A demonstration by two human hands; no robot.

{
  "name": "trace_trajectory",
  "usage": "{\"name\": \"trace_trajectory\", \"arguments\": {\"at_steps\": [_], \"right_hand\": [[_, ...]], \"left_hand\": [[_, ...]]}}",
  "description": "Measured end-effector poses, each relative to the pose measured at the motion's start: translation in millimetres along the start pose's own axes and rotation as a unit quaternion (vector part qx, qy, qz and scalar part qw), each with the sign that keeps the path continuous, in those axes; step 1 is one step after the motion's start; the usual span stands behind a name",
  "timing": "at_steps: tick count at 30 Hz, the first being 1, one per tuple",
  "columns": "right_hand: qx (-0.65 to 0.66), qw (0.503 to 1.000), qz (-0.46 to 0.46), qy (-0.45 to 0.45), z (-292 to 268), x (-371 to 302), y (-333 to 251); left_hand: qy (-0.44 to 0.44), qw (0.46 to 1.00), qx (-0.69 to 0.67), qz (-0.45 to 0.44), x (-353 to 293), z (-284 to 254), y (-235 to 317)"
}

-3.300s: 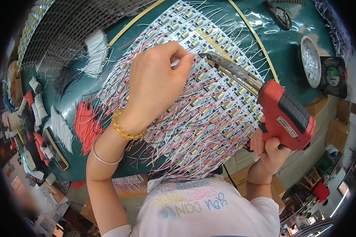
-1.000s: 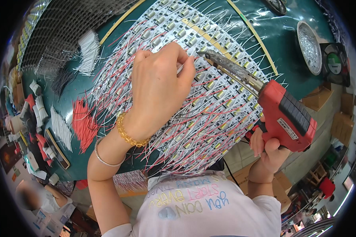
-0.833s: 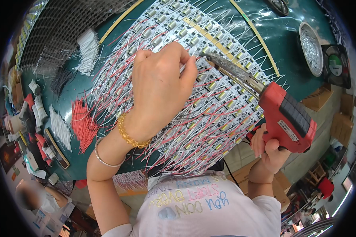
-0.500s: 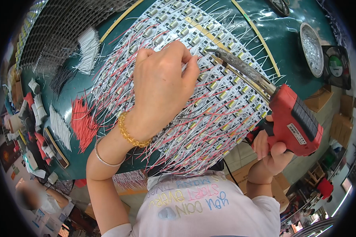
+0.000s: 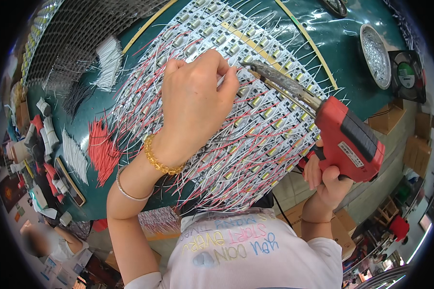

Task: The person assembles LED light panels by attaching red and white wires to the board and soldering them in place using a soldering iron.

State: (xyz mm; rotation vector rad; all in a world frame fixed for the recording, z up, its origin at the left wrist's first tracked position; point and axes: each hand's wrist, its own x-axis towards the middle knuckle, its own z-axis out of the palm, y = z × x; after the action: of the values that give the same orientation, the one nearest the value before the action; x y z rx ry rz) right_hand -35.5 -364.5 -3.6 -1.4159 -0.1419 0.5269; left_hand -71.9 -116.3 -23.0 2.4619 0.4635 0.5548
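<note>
My left hand (image 5: 196,98) is over a large sheet of white circuit boards (image 5: 212,29), thumb and forefinger pinched together. Whatever sits between those fingertips is too hidden to name. Rows of small yellowish components and many thin red and white wires cover the boards. In my right hand (image 5: 330,185) is a red soldering gun (image 5: 348,137), gripped by its handle. Its long dark tip reaches left over the boards and ends just right of my left fingertips. I cannot tell whether the tip touches a board.
Left of the boards lie bundles of red wires (image 5: 102,149), white wires (image 5: 109,62) and black wires (image 5: 75,100). A metal bowl (image 5: 363,53) and a square black frame with a round centre (image 5: 407,77) are at right. Another person (image 5: 65,245) sits lower left.
The soldering gun and my right hand have shifted left and slightly up, bringing the tip nearer my left fingers. My left hand keeps its pinch and has barely moved.
</note>
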Motion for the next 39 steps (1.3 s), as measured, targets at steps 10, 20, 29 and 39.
{"name": "trace_trajectory", "arguments": {"at_steps": [10,20,29,39], "right_hand": [[-0.057,0.997,-0.048,-0.029,3,-1,-5],[-0.019,0.997,-0.072,-0.022,-14,-5,-7],[-0.052,0.997,-0.052,0.001,-14,-19,-8],[-0.087,0.995,-0.053,-0.009,-13,-18,-2]], "left_hand": [[0.005,1.000,0.000,0.009,0,0,1],[0.047,0.995,-0.084,-0.010,11,-32,15],[-0.048,0.996,-0.061,-0.038,-5,-6,15],[-0.060,0.994,-0.081,-0.052,-5,-6,13]]}}
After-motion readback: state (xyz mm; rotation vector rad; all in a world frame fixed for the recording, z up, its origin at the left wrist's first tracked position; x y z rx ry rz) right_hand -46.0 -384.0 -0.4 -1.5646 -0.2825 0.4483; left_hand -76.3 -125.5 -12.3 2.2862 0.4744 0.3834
